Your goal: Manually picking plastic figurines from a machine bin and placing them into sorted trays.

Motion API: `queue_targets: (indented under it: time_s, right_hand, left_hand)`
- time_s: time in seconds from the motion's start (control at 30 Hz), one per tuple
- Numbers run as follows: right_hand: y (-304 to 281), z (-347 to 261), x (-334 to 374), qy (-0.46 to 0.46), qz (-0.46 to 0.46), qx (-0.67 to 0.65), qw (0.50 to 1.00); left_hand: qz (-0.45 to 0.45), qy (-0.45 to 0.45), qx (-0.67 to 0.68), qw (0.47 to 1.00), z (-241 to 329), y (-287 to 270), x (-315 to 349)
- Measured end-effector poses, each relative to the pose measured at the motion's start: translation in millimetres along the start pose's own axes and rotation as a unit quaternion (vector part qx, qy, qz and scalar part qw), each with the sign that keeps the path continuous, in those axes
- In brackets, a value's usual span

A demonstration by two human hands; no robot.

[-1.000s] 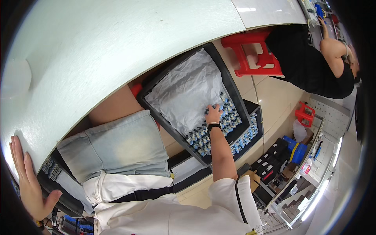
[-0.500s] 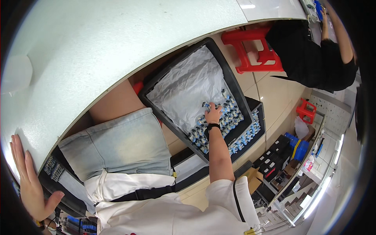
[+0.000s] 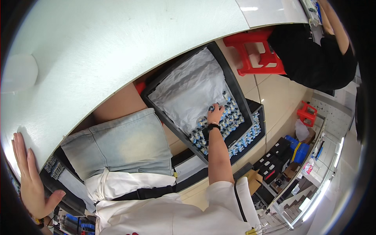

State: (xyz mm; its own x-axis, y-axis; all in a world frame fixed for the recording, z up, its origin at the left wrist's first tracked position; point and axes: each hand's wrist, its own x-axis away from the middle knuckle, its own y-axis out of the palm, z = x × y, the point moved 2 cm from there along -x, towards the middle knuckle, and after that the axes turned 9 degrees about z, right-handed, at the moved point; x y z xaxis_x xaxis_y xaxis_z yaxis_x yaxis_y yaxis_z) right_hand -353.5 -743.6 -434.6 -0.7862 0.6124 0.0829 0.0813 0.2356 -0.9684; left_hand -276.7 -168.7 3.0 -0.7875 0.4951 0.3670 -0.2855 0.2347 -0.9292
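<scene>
My right hand (image 3: pixel 215 114) reaches down into a black tray (image 3: pixel 231 80), its fingers closed round a small blue, white and black figurine (image 3: pixel 211 108). Much of that piece is hidden by the fingers. Several more such figurines (image 3: pixel 234 118) stand packed in rows along the tray's near right part, right beside the hand. White crumpled paper (image 3: pixel 184 88) lines the rest of the tray. Far to the left, my left hand (image 3: pixel 32 186) rests with fingers stretched out against the edge of the pale tabletop (image 3: pixel 117 43).
Under the first tray sits a second black tray (image 3: pixel 256 131) with more figurines. A red stool (image 3: pixel 244 51) and a person in black (image 3: pixel 309 55) are at the far right. Black boxes (image 3: pixel 274 156) and a blue crate (image 3: pixel 299 150) stand on the right. A translucent bowl (image 3: pixel 21 74) lies on the tabletop.
My right hand has shifted slightly to the right over the rows, with the figurine still at its fingers. The left hand stays in place on the table edge.
</scene>
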Motion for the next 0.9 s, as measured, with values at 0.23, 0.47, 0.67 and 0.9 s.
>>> queue_targets:
  time_s: [0.23, 0.47, 0.67, 0.9]
  right_hand:
    - [-109, -56, 25, 0.104, 0.039, -0.482, 0.869]
    - [-278, -216, 85, -0.136, -0.008, -0.647, 0.750]
    - [-317, -348, 151, -0.346, -0.189, -0.753, 0.527]
    - [-347, -450, 210, -0.623, -0.040, -0.501, 0.600]
  left_hand:
    - [-0.030, 0.000, -0.025, 0.999, 8, -5, -7]
    - [0.037, -0.001, 0.116, 0.993, 32, -34, -37]
    - [0.246, 0.084, 0.645, 0.719, 61, -58, -24]
    - [0.384, -0.081, 0.829, 0.398, 67, -34, -17]
